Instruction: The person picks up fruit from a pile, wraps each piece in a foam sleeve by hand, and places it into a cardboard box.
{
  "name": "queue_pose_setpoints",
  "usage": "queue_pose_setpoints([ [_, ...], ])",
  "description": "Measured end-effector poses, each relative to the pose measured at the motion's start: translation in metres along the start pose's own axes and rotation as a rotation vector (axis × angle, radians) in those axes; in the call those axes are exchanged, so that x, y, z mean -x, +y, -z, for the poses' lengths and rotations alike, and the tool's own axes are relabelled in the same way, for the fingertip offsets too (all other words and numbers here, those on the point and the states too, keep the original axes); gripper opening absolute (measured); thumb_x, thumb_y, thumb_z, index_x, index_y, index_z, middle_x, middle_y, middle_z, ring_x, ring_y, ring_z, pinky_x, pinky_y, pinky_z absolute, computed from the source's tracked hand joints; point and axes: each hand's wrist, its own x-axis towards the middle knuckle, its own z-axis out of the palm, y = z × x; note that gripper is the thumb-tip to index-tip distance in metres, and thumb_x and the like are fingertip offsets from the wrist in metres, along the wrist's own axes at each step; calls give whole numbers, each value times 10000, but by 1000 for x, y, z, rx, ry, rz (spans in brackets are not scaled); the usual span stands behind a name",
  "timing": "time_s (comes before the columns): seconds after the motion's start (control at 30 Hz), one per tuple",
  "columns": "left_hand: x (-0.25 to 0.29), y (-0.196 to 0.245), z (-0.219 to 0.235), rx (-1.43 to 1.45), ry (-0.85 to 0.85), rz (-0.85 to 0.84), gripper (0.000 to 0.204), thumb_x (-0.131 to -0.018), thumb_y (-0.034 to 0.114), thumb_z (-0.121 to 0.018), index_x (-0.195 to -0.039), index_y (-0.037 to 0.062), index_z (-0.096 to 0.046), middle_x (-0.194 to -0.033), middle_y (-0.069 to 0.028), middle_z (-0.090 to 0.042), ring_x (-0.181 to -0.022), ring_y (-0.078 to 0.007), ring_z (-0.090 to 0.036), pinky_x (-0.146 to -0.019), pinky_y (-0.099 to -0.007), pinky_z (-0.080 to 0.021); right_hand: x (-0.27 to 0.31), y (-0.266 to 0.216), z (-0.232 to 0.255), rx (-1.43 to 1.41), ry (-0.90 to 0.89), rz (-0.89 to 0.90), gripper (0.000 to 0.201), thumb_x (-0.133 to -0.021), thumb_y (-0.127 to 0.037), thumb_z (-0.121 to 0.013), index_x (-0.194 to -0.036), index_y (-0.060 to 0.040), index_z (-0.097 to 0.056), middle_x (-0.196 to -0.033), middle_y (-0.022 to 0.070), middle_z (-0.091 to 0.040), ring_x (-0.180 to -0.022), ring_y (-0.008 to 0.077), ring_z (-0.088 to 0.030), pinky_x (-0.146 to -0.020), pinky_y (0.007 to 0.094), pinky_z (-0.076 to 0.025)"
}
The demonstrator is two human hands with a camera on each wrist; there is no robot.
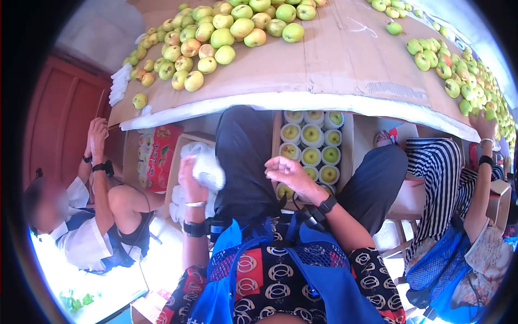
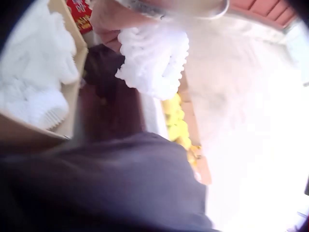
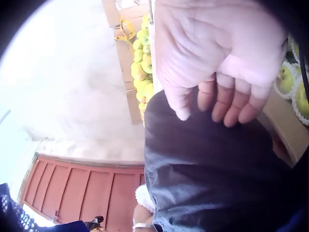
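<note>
In the head view my left hand (image 1: 191,181) grips a bundle of white foam nets (image 1: 208,169) over my left thigh's outer side; the left wrist view shows the ribbed foam (image 2: 154,60) against the hand (image 2: 118,19). My right hand (image 1: 291,175) is held above the box of apples in foam nets (image 1: 311,135), between my knees, with nothing in it. In the right wrist view its palm (image 3: 222,53) faces the camera and its fingers bend loosely. Whether the foam bundle is one net or several I cannot tell.
Loose apples (image 1: 222,38) lie on the cardboard-covered table (image 1: 345,70). A box of white foam nets (image 2: 72,96) stands left of my leg, beside a red box flap (image 1: 163,157). People sit on both sides, one at left (image 1: 97,216), one at right (image 1: 475,216).
</note>
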Motion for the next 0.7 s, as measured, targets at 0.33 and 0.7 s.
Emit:
queue_pose_setpoints([
  [0.33, 28, -82, -110, -380, -641, 110, 212, -938, 155, -404, -1064, 27, -516, -956, -34, -577, -889, -97, -549, -787, -233, -439, 8, 1, 11, -187, 94, 138, 245, -853, -77, -555, -1086, -36, -490, -924, 9, -585, -841, 79, -557, -701, 220, -450],
  [0.7, 32, -91, -113, -363, -704, 139, 580, -766, 120, -678, -1247, 56, -360, -1108, -45, -484, -1034, -137, -471, -910, -291, -387, 1, 4, 33, 331, 489, 234, 188, -779, -121, -635, -905, 4, -573, -796, 65, -611, -627, 100, -552, -562, 251, -450],
])
